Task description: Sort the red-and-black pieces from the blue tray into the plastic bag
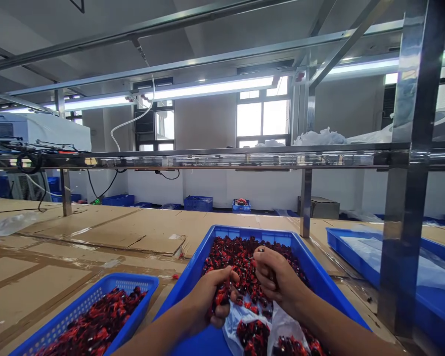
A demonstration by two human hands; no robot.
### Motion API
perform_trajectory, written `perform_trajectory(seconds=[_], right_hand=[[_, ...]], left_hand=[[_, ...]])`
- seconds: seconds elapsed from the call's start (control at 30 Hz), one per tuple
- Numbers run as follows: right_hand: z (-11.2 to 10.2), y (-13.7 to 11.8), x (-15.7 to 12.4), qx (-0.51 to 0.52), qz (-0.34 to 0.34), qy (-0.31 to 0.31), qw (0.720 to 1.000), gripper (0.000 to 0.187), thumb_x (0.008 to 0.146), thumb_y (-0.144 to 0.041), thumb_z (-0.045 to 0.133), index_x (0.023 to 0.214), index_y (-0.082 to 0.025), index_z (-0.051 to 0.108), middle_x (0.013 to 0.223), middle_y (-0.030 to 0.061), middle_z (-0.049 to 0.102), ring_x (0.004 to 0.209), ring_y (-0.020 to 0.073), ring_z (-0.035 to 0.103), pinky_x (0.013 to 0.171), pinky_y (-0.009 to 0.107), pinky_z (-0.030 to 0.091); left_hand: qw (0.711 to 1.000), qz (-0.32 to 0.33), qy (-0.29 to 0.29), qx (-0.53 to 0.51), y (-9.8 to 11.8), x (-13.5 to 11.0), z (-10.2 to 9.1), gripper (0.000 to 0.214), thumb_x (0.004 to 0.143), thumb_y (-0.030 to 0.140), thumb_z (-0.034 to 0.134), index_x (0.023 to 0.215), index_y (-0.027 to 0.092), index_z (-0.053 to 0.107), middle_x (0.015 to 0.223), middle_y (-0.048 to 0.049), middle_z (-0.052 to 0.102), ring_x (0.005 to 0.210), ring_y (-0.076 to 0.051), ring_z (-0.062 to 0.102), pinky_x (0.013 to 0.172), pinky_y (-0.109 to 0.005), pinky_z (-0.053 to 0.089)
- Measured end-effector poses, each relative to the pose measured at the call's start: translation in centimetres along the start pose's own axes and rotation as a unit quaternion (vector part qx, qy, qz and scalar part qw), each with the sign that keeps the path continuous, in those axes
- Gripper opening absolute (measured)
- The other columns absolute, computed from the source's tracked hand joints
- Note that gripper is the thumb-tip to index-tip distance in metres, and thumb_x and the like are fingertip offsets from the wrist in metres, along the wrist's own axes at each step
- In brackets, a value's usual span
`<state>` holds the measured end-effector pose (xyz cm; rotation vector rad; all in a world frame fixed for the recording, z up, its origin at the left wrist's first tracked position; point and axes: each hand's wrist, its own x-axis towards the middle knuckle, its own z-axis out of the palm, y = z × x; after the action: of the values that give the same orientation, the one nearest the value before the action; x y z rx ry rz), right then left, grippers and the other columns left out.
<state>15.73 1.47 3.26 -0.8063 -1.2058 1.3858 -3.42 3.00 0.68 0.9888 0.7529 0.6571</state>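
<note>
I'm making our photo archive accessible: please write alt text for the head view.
A person's left hand grips red-and-black pieces over a blue tray holding many more, the right hand curled beside it. To the left, a blue perforated basket of similar pieces sits on a cardboard-covered table.

Bare, slim forearms, left hand and right hand seemingly bare too, though partly hidden
</note>
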Motion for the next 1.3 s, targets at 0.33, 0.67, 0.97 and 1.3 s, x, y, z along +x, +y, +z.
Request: perform_trajectory(seconds=[0.33,0.67,0.97,1.3], right_hand=[[-0.4,0.7,0.2,-0.288,-0.102,-0.047,0.951,0.024,0.083,-0.042,0.065,0.082,-0.019,0.069,0.065,-0.0013,0.064,0.055,0.0114,0.056,0.052,0.022,0.044],[1.0,0.6,-1.0,-0.386,-0.175,-0.072,0.903,0.022,0.084,-0.028,0.059,0.097,-0.023,0.075,0.075,0.0004,0.073,0.068,0.0167,0.064,0.063,0.025,0.047],[-0.2,-0.4,0.2,-0.012,0.092,-0.013,0.996,0.044,0.087,-0.044,0.048,0.051,-0.021,0.04,0.035,-0.0099,0.029,0.029,0.0045,0.013,0.029,0.017,0.006],[-0.1,-0.3,0.3,0.051,0.139,-0.052,0.988,0.046,0.089,-0.043,0.045,0.049,-0.02,0.04,0.035,-0.0072,0.03,0.03,0.0052,0.016,0.028,0.017,0.009]], left_hand=[[0.999,0.015,-0.008,0.049,0.5,-0.8,0.8,0.035,0.084,0.052,0.051,0.096,0.02,0.057,0.067,0.0034,0.05,0.035,-0.005,0.028,0.034,-0.018,0.016],[0.988,0.037,-0.079,0.13,0.2,-1.3,1.2,0.046,0.088,0.054,0.043,0.062,0.017,0.052,0.041,0.0052,0.033,0.032,-0.006,0.023,0.033,-0.019,0.02],[0.992,0.052,-0.015,0.111,0.4,-0.5,0.4,0.048,0.083,0.055,0.053,0.114,0.02,0.059,0.07,0.0026,0.054,0.036,-0.005,0.033,0.032,-0.017,0.022],[0.982,0.047,0.005,0.183,-0.1,0.1,0.0,0.047,0.083,0.056,0.051,0.103,0.015,0.065,0.064,0.0018,0.053,0.034,-0.006,0.035,0.028,-0.017,0.024]])
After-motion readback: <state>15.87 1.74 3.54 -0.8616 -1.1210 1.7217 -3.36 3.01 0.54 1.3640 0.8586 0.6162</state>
